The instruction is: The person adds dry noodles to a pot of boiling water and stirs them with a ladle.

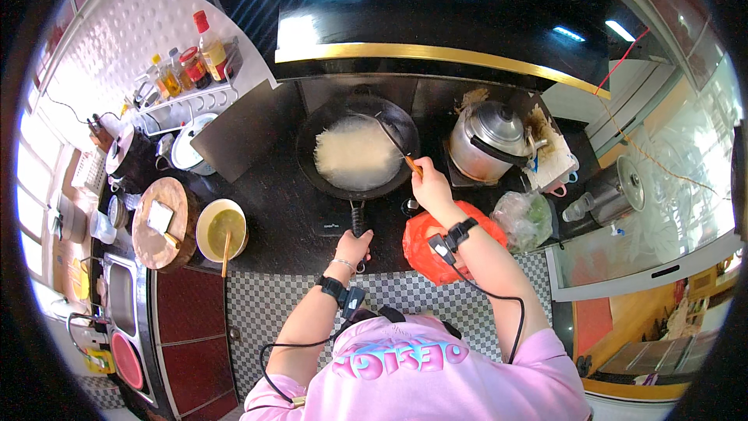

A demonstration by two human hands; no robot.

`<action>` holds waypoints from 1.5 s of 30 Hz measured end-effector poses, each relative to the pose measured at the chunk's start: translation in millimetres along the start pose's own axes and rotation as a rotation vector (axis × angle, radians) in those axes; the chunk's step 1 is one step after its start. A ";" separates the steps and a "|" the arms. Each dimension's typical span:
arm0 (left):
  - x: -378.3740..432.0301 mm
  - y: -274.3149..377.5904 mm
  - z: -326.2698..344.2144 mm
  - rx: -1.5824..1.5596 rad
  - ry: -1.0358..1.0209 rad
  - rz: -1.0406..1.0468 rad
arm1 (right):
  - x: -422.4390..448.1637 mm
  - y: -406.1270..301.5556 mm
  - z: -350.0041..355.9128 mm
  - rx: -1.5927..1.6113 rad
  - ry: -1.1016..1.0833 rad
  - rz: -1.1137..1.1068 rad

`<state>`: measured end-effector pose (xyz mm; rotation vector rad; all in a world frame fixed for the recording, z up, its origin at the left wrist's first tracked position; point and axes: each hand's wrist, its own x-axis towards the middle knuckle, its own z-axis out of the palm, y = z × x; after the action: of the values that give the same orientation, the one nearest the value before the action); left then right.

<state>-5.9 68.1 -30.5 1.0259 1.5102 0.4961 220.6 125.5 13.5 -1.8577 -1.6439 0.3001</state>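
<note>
A black wok point(403, 178) sits on the stove, holding a pale mass of what looks like noodles point(345, 152) in cloudy liquid. My left hand point(352, 250) grips the wok's long black handle point(357, 216). In my right hand point(432, 187) is a metal cooking utensil with a wooden handle point(414, 167). Its thin shaft slants up and left over the wok's right side; I cannot tell the exact shape of its head. Below my right forearm lies a red plastic bag point(418, 245).
A metal kettle point(488, 146) stands right of the wok, near a clear plastic bag of greens point(529, 219). To the left are a bowl of greenish soup point(225, 228) with chopsticks and a round chopping board point(181, 245) carrying a cleaver point(159, 216). The range hood point(421, 17) overhangs the back.
</note>
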 end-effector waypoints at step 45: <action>9.0 -9.9 1.5 -0.095 0.006 0.030 | -45.1 -11.1 -43.7 0.070 -0.006 -0.046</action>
<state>-7.0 69.9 -43.8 0.9750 1.4642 0.5868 227.1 69.5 43.3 -1.7665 -1.6572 0.3392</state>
